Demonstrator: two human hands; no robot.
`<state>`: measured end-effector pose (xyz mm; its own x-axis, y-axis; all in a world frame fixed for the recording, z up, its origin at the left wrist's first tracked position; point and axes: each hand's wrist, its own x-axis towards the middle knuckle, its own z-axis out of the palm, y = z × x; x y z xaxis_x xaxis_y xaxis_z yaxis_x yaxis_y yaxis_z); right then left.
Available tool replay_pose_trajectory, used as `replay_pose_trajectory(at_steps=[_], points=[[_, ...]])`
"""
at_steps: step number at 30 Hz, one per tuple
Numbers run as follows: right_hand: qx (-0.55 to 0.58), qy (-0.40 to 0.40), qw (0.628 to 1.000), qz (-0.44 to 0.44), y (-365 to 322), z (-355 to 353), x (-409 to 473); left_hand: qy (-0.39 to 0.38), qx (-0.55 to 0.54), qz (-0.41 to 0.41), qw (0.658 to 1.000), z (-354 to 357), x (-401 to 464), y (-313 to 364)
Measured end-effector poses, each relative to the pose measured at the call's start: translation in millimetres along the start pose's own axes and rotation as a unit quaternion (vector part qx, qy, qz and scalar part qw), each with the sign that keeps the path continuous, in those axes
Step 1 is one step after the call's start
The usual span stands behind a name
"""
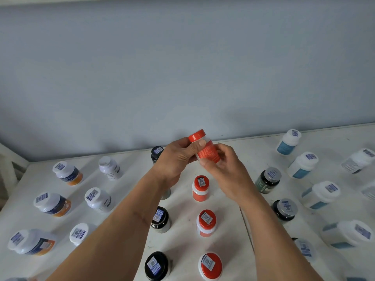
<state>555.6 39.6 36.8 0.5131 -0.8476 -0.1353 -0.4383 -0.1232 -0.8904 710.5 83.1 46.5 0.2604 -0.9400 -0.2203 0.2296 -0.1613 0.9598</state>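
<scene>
One wide head-worn view — forward and down over the table (182, 203), close above the left hand (174, 161) and right hand (225, 171).

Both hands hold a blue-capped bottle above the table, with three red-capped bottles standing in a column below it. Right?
No: the head view shows the held bottle has a red cap, not blue. The left hand and right hand both hold it above the table, three red-capped bottles standing in a column below.

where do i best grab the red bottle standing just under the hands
Grip the red bottle round its cap from straight above: it stands upright, cap up, nothing touching it. The left hand and right hand would first have to let go of the tilted red-capped bottle they hold.
</scene>
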Motion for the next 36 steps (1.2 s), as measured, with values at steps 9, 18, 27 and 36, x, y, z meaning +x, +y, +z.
replay_pose_trajectory(at_steps=[9, 18, 27, 36], points=[[-0.006, -0.033, 0.999, 0.01, 8, -2, 31, 0.0, 0.079, 0.011, 0.997, -6, 5, 3], [-0.039, -0.027, 0.996, 0.07, 27, 24, 68, 0.178, 0.627, 0.14, 0.746, -25, 19, -23], [-0.066, -0.061, 0.99, 0.108, 53, 42, 81, 0.135, 0.721, 0.202, 0.649, -32, 27, -49], [-0.112, -0.023, 0.991, 0.065, 27, 17, 51, 0.118, 0.711, 0.256, 0.644, -25, 0, -45]])
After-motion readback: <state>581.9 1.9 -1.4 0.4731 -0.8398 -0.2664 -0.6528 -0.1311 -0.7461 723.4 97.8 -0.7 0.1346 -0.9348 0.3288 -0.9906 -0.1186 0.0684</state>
